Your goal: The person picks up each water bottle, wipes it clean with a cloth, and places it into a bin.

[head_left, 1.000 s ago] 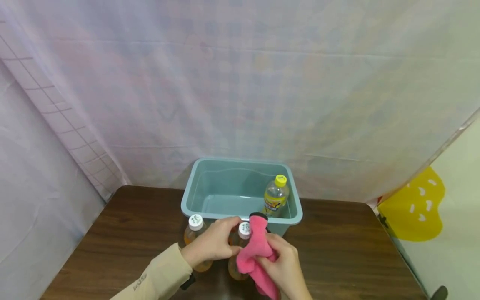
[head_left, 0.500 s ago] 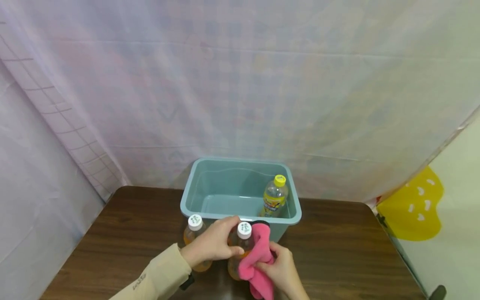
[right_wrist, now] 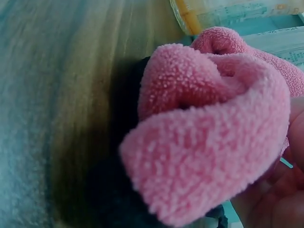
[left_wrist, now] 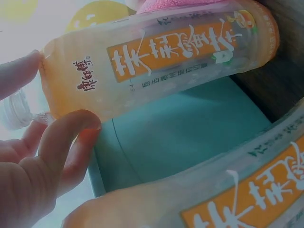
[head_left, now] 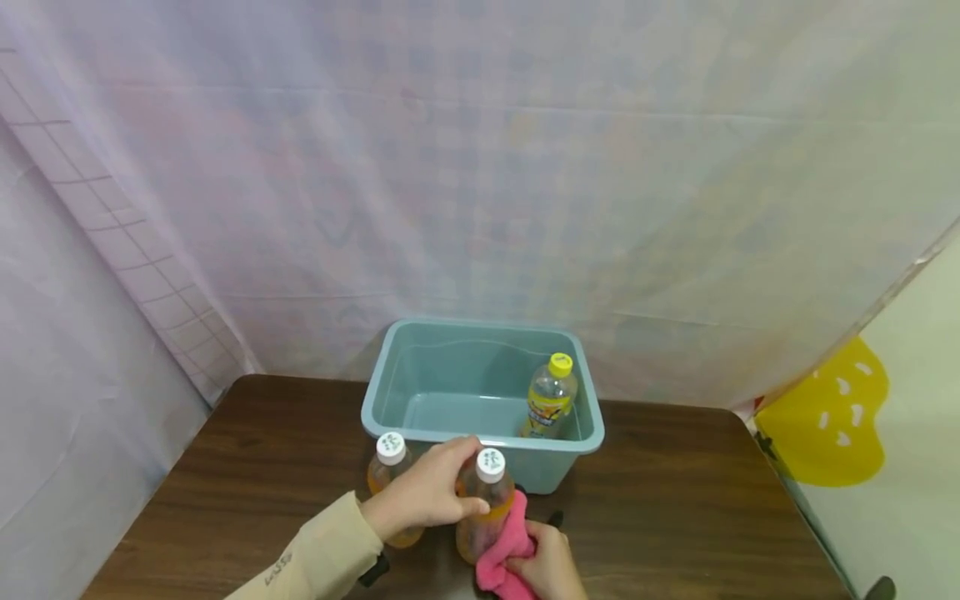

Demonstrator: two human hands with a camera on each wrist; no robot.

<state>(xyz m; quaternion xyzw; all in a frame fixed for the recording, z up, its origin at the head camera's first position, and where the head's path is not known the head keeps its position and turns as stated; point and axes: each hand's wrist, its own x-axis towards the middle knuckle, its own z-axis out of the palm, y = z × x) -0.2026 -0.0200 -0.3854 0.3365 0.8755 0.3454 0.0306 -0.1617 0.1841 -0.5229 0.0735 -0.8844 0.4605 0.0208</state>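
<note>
My left hand (head_left: 429,493) grips a white-capped tea bottle (head_left: 474,537) around its shoulder. The bottle stands on the table; the left wrist view shows its orange label (left_wrist: 166,52) with white characters. In my right hand (head_left: 552,565), a bunched pink cloth (head_left: 512,546) lies against that bottle's lower right side. Folds of the pink fleecy cloth (right_wrist: 204,147) fill the right wrist view, fingers at its right edge. A second tea bottle (head_left: 386,475) stands left of the held one, partly hidden behind my left forearm.
Behind the hands, a blue-green plastic bin (head_left: 450,358) holds a yellow-capped bottle (head_left: 550,404) in its right end. The dark wooden table (head_left: 675,508) reaches back to a pale curtain (head_left: 480,192). A yellow shape (head_left: 832,425) is at the right wall.
My right hand has moved the pink cloth down the bottle's right side, from near the cap to the lower part. The left hand keeps its grip in place.
</note>
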